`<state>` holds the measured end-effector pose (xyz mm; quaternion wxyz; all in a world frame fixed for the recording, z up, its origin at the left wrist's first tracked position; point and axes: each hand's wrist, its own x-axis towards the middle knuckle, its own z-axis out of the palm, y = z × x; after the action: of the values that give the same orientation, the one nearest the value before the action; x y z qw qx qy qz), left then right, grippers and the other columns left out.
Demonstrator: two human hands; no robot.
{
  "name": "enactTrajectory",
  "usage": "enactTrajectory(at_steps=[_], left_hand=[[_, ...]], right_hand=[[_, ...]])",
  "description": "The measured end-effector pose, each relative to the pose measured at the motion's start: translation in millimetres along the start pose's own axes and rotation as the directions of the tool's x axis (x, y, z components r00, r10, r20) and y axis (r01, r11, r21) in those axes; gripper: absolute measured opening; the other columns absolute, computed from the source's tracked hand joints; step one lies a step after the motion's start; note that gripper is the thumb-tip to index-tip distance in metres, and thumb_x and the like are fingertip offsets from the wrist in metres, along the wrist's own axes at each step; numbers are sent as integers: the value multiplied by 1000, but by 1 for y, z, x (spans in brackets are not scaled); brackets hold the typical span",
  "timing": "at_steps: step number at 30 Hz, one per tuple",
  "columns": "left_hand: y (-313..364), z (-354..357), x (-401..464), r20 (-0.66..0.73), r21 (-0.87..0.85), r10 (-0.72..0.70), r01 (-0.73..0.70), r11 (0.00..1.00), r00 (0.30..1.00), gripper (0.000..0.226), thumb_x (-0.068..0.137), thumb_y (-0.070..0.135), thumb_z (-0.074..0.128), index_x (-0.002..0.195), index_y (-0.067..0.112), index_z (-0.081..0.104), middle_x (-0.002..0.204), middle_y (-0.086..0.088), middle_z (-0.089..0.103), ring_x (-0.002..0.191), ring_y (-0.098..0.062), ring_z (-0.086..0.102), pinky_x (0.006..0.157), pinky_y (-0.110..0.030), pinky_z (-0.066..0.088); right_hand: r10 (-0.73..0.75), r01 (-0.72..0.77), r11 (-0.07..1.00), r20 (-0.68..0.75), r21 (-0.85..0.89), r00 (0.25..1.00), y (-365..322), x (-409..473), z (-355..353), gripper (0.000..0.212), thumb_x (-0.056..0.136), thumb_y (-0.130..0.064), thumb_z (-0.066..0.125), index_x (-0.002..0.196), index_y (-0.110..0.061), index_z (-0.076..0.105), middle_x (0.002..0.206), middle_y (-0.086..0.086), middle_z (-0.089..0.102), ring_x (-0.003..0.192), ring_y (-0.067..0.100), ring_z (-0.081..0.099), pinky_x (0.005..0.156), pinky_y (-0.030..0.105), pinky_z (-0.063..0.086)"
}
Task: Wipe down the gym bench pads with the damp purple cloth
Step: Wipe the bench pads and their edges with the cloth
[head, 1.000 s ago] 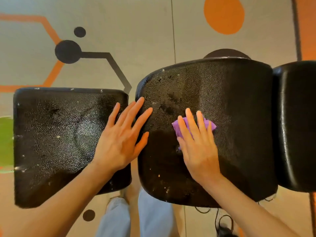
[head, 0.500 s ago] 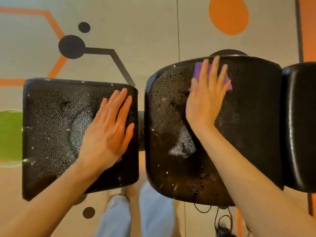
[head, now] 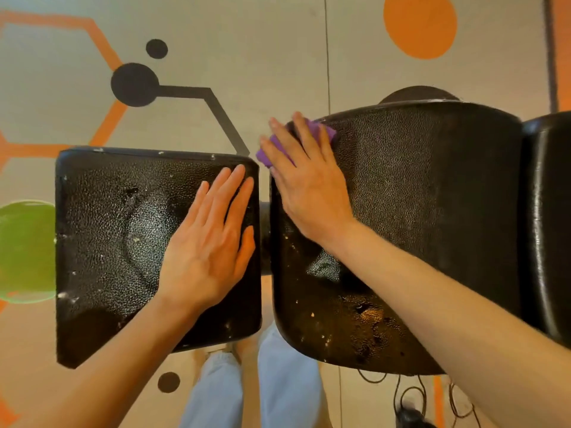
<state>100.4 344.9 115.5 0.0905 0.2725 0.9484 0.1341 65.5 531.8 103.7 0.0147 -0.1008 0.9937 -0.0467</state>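
The purple cloth (head: pixel 321 131) is pressed under the flat right hand (head: pixel 304 186) at the middle pad's (head: pixel 417 196) far-left corner; overshooting could drop it. The left hand (head: pixel 213 242), fingers straight, braces the end pad (head: pixel 108 227).

The right hand (head: pixel 304 183) covers most of the purple cloth (head: pixel 321 132), leaving only its edges visible. The rightmost pad (head: pixel 547 227) runs off the picture's right edge, and the forearms and blue-trousered legs (head: pixel 247 387) are cut off at the bottom.

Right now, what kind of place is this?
Likely a gym: black padded bench pads on a printed floor with orange and black graphics. The right hand presses a purple cloth on one pad.
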Motion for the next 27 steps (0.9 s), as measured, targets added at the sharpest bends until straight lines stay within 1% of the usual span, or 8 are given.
enactTrajectory(at_steps=[2,6,10,12,17,23,25,27], left_hand=[[0,0,0,-3,0,6,-6,1000,1000,62,98,27,39,153,3,26,161,-13,22,152,-26,15,125,-39,8],[0,0,0,-14,9,9,-9,1000,1000,61,98,27,39,153,3,26,161,-14,23,152,-27,16,125,-40,9],[-1,0,0,-14,11,11,-11,1000,1000,61,98,28,38,153,3,27,161,-14,23,152,-27,16,125,-40,9],[0,0,0,-17,16,10,-10,1000,1000,61,99,28,38,152,3,27,161,-15,23,151,-27,17,125,-41,10],[1,1,-2,-38,45,18,-16,999,999,59,99,26,37,152,2,27,161,-15,23,151,-28,18,125,-42,13],[1,0,-2,-36,48,17,-15,999,999,59,100,26,36,152,2,27,161,-15,23,151,-28,18,124,-43,15],[2,0,-2,-33,45,23,-22,999,999,59,100,27,36,152,2,26,161,-15,23,151,-28,19,124,-43,16],[2,1,-2,-36,44,17,-15,999,999,59,100,28,35,153,3,25,161,-14,23,151,-27,18,124,-43,16]], right_hand=[[-64,64,998,38,-3,997,17,1,-1,45,99,-25,35,143,-17,40,153,4,33,144,30,23,118,49,17],[253,-248,965,-53,81,966,2,-14,0,50,100,-24,32,149,-19,25,159,4,18,147,30,9,119,52,12],[64,-74,995,128,70,990,-36,-96,1,50,99,-25,37,149,-21,28,159,2,16,147,30,8,118,52,12],[57,-69,994,135,86,989,-27,-102,-1,49,99,-27,35,148,-20,30,158,2,20,147,29,12,118,51,11],[357,-355,932,-13,68,934,-23,-15,1,49,101,-27,29,149,-19,26,159,5,17,147,31,9,117,55,13],[106,-117,991,151,67,983,-72,-161,2,45,100,-28,38,144,-20,37,157,1,23,147,28,14,115,54,21],[59,-65,997,149,35,987,-53,-138,6,47,100,-30,33,146,-20,32,158,2,21,147,28,13,113,57,21],[164,-166,986,67,13,984,-35,-81,6,49,101,-28,30,148,-19,27,158,4,19,147,29,12,114,58,18]])
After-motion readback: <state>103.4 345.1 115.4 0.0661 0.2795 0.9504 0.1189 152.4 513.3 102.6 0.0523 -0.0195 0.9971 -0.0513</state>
